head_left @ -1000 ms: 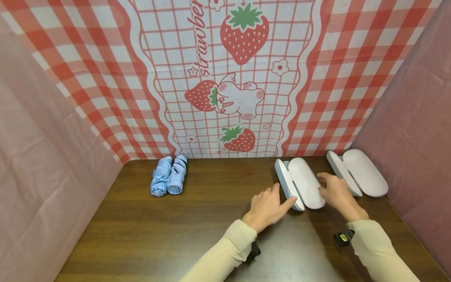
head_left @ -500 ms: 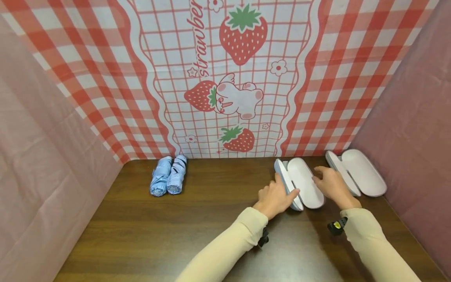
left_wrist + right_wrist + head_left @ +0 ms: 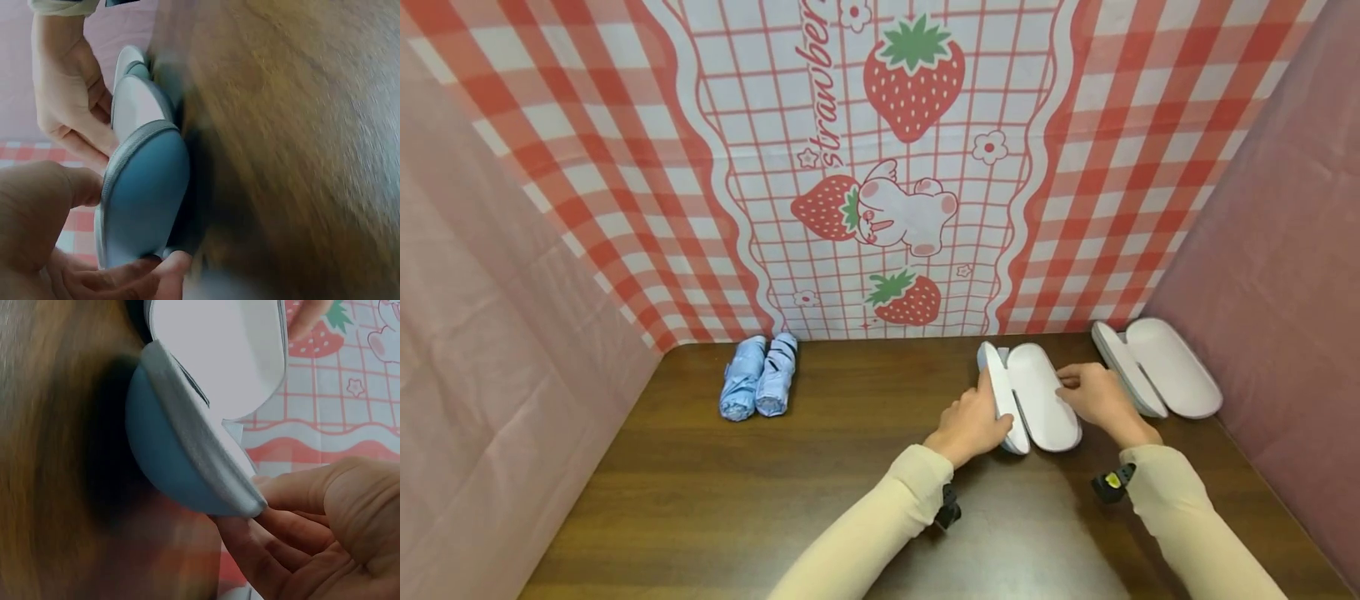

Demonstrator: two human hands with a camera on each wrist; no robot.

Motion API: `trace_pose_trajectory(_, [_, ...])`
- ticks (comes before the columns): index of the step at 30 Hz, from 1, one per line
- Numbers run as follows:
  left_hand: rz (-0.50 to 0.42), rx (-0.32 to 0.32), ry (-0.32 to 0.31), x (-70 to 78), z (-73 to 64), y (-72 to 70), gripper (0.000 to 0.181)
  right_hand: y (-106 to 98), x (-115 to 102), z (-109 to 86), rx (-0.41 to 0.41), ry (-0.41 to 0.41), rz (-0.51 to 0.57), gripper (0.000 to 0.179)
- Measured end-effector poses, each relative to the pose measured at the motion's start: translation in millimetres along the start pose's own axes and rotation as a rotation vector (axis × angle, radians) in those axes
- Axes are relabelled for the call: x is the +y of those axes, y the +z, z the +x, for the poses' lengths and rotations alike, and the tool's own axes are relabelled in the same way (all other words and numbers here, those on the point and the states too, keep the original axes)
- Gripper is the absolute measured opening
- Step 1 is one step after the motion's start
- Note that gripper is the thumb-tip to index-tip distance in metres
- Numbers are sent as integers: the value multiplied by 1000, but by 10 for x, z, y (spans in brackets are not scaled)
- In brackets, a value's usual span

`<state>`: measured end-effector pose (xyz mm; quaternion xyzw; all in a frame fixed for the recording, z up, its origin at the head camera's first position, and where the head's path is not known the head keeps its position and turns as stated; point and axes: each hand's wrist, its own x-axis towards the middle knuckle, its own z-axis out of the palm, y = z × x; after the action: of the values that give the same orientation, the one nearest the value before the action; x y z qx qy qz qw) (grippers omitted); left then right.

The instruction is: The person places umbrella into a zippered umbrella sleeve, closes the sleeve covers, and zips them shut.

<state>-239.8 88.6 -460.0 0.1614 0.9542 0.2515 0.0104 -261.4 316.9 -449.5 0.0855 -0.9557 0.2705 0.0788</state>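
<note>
A glasses case lies spread wide on the table, its white lining facing up and its outer shell blue with a grey rim. My left hand grips the case's left half, thumb on the rim and fingers along the shell underneath. At the opposite side, my right hand pinches the edge of the right half; in the right wrist view its thumb and fingers close on the blue shell's rim. A second glasses case, also unfolded, sits just beyond my right hand.
Two folded blue umbrellas lie side by side at the back left of the brown wooden table. A red-checked strawberry cloth hangs behind, and pink cloth covers both sides.
My left hand has come right onto the case and taken hold of its left half. The case has tilted and shifted slightly left; my right hand has moved a little left with its edge.
</note>
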Motion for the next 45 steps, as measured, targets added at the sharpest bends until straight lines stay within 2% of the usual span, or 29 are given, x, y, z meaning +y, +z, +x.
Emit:
trace_pose_trajectory(3, [-7,5,-15,-61,-22,-37,52,42,-55,-15,-1,-11,2,30])
trace_pose_trajectory(5, [-2,4,-36,-89,-40,-53,44,77,-101,-30,5,-8,12,30])
trace_pose_trajectory(8, [2,22,-62,-117,-69,-78,43,131,-189,-54,19,-3,31,30])
trace_pose_trajectory(12, [25,99,-87,-172,-100,-137,43,203,-321,-78,23,-24,65,28])
trace_pose_trajectory(16, [44,157,-96,-281,-134,-210,35,273,-449,-109,7,-34,92,27])
trace_pose_trajectory(24, [-81,226,-72,-552,-296,-302,20,412,-681,-127,18,-41,142,27])
trace_pose_trajectory(29, [-139,242,-77,-702,-404,-360,23,477,-797,-134,-1,-38,180,27])
trace_pose_trajectory(37, [-235,229,-129,-956,-547,-437,35,624,-1000,-115,-67,-23,245,29])
trace_pose_trajectory(45, [-303,208,-119,-1105,-605,-502,34,638,-1072,-118,-147,4,284,30])
